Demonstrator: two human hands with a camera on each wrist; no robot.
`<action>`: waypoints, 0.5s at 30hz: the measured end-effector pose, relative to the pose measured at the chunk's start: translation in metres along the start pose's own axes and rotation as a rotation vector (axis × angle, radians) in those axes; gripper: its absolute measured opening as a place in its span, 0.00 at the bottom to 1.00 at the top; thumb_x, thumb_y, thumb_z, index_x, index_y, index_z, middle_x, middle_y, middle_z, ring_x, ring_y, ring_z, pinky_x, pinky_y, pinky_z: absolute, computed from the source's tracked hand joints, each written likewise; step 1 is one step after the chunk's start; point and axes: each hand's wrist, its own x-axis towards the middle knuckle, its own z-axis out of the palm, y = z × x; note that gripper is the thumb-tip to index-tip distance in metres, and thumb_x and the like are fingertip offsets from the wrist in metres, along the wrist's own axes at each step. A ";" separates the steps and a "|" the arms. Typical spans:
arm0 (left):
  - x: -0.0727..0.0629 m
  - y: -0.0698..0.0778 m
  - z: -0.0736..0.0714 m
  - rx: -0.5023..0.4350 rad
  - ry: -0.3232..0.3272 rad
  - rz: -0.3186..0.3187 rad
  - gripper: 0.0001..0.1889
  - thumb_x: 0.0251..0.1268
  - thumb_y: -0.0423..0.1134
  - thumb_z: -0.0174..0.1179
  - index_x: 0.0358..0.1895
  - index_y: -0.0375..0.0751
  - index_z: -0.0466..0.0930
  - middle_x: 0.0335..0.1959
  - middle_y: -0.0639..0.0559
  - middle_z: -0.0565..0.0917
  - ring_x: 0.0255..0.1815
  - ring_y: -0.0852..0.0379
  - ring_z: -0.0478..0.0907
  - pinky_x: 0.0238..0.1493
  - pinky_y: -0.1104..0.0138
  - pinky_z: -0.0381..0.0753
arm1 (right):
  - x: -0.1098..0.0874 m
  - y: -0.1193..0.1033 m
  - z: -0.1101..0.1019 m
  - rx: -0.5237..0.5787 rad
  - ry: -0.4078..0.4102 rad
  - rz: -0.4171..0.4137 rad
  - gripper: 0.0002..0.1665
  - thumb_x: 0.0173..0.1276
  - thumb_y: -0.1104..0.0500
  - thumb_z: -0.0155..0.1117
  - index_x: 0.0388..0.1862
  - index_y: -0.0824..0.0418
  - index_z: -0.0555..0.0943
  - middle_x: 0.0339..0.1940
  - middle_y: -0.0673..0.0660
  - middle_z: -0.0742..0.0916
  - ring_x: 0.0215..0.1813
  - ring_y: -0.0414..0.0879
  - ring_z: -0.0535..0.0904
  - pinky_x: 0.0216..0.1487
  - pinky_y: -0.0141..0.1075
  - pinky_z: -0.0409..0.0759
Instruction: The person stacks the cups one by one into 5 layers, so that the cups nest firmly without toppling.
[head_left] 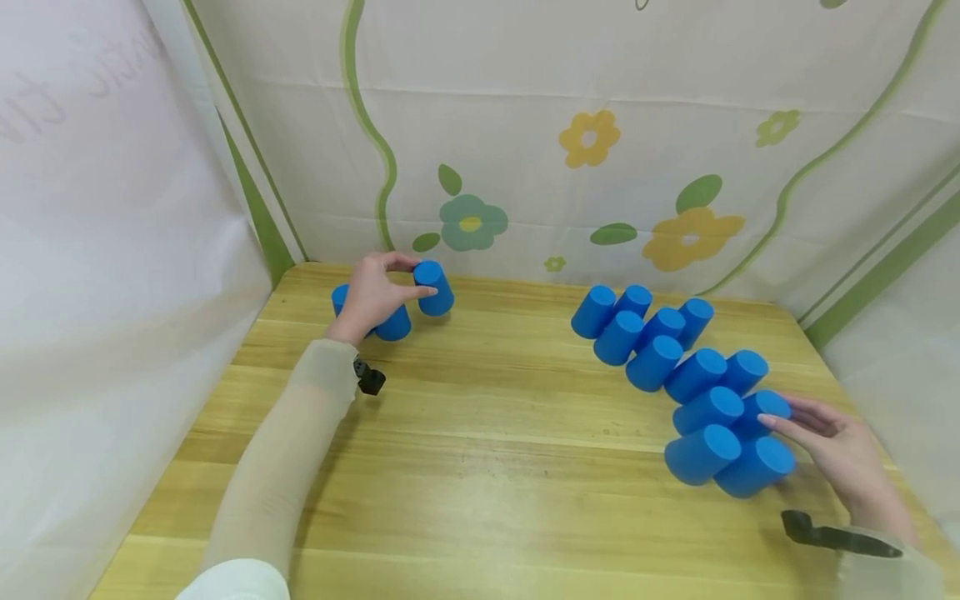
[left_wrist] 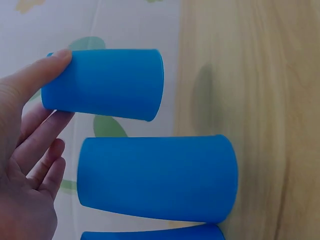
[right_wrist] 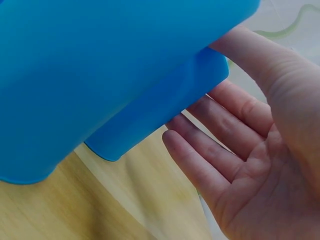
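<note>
My left hand pinches an upside-down blue cup near its top between thumb and fingers. In the left wrist view this cup is raised off the table, its shadow falling beside it. Two more blue cups, one of them nearer, stand next to it, partly hidden by the hand in the head view. On the right, my right hand has thumb and fingers around the top of another blue cup in a cluster. The right wrist view shows fingertips at that cup, behind a closer cup.
Several upside-down blue cups stand close together in a bent double row on the right of the wooden table. A white curtain with printed flowers hangs behind the table, and white sheets flank both sides.
</note>
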 end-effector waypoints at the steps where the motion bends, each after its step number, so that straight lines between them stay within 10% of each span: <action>1: -0.001 -0.001 0.000 0.009 -0.006 0.002 0.27 0.53 0.51 0.80 0.55 0.45 0.86 0.52 0.53 0.84 0.60 0.49 0.76 0.62 0.51 0.74 | 0.000 0.000 0.000 0.001 0.001 -0.003 0.38 0.72 0.40 0.66 0.78 0.48 0.69 0.47 0.25 0.78 0.49 0.22 0.69 0.67 0.74 0.53; 15: -0.005 -0.012 0.003 0.133 -0.076 0.047 0.26 0.52 0.51 0.80 0.51 0.41 0.87 0.48 0.50 0.86 0.56 0.47 0.78 0.58 0.51 0.77 | -0.003 -0.001 0.001 0.016 0.008 0.018 0.39 0.72 0.39 0.66 0.77 0.48 0.69 0.47 0.26 0.79 0.48 0.22 0.70 0.66 0.75 0.52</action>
